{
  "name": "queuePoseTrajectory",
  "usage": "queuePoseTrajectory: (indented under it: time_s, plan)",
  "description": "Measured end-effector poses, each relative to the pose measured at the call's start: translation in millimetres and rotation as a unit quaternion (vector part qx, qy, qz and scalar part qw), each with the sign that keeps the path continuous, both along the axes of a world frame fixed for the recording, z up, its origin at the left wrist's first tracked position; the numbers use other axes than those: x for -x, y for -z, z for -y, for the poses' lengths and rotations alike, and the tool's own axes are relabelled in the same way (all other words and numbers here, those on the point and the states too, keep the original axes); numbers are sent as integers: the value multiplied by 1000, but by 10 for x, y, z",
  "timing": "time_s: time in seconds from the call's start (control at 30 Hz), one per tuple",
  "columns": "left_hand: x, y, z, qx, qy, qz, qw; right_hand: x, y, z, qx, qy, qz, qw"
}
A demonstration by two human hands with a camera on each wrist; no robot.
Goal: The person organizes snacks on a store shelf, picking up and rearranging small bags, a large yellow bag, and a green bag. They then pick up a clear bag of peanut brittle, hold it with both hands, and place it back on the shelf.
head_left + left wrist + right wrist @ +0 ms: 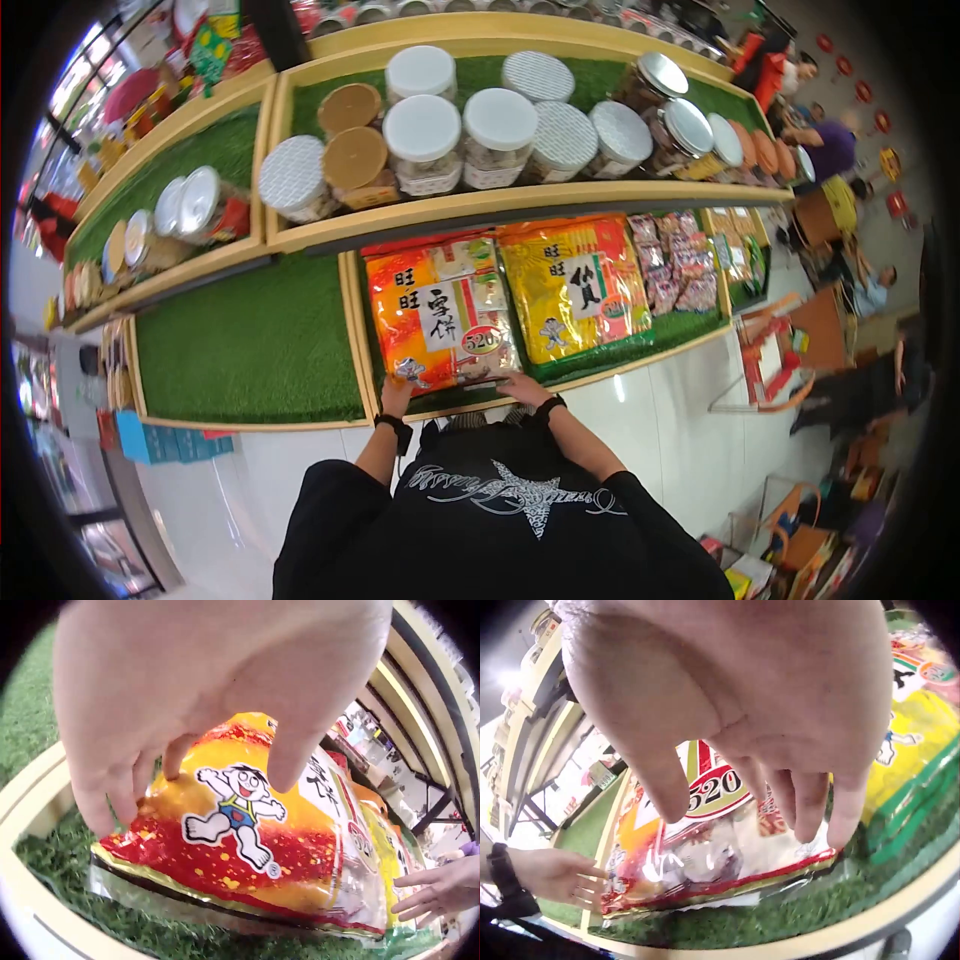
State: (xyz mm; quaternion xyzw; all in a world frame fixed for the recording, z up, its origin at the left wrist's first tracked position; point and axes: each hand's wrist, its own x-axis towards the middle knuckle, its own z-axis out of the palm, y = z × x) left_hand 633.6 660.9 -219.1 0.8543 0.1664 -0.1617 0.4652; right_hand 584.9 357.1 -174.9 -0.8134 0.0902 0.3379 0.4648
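Observation:
An orange and red snack bag [440,315] lies on green turf in a wood-edged shelf compartment. The left hand [396,396] is at its lower left corner; in the left wrist view that hand [217,690] spreads its fingers over the bag's edge, beside a cartoon figure. At the lower right corner is the right hand [524,388]. The right wrist view shows this hand [742,712] with fingers extended down onto the bag [712,844] near the "520" print. A yellow bag [575,290] lies directly to the right.
Lidded jars [422,128] line the raised shelf behind. Small pink packets [680,262] fill the area right of the yellow bag. A bare turf section [245,345] lies to the left. Chairs, tables and several people are at the far right; a blue box [170,438] is at the lower left.

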Motion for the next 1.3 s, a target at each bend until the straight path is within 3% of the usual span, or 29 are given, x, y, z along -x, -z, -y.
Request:
queuePoseTrajectory:
  time_s: [0.03,0.13,0.27,0.33,0.4,0.43,0.5,0.57,0.67,0.73,0.77,0.8,0.87,0.93,0.97,1.0,1.13,1.2,1.27,1.3]
  plan:
    - [52,64,18,5,19,-5,1000,140,108,-25,50,-26,42,998]
    - [200,144,38,-42,15,6,999,451,206,81,58,-70,-26,996]
    - [158,324,4,-73,8,23,997,755,366,250,85,-28,-29,996]
    - [93,380,-41,-16,1,37,999,834,320,308,141,67,-22,988]
    - [43,508,-79,18,-22,53,998,904,294,395,145,96,-8,985]
    - [20,351,-39,46,-35,8,998,963,308,460,132,120,7,984]
    - [-6,314,-10,17,-12,27,999,1106,285,628,124,168,21,978]
    - [-34,175,95,-69,-11,-49,996,1360,289,855,88,250,6,964]
    - [-14,15,390,-254,-23,-143,956,1967,555,1244,25,396,-16,918]
    - [154,93,686,-396,-67,-2,916,2474,819,1586,91,352,-15,932]
    - [207,160,826,-416,-56,65,905,2722,833,1706,88,393,-70,913]
    - [360,-87,1079,-393,22,101,914,2973,836,1825,83,433,-124,889]
    - [592,-514,1670,-365,119,44,922,3500,764,2036,77,452,-105,882]
    - [733,-297,2046,-326,211,76,918,3869,571,2142,48,546,-163,820]
    - [792,-30,2180,-316,267,159,896,4104,679,2247,46,533,-174,826]
    - [841,4,2395,-252,304,164,904,4338,767,2326,42,521,-188,832]
    - [1071,-218,3410,-194,379,45,904,5054,824,2351,11,635,-165,755]
    - [1178,-207,3803,-165,421,69,889,5298,858,2315,-7,651,-167,740]
    - [1168,-48,4101,-75,502,8,862,5438,845,2224,-22,694,-168,700]
    - [1292,-243,4253,-75,546,20,834,5487,875,2163,-30,717,-161,678]
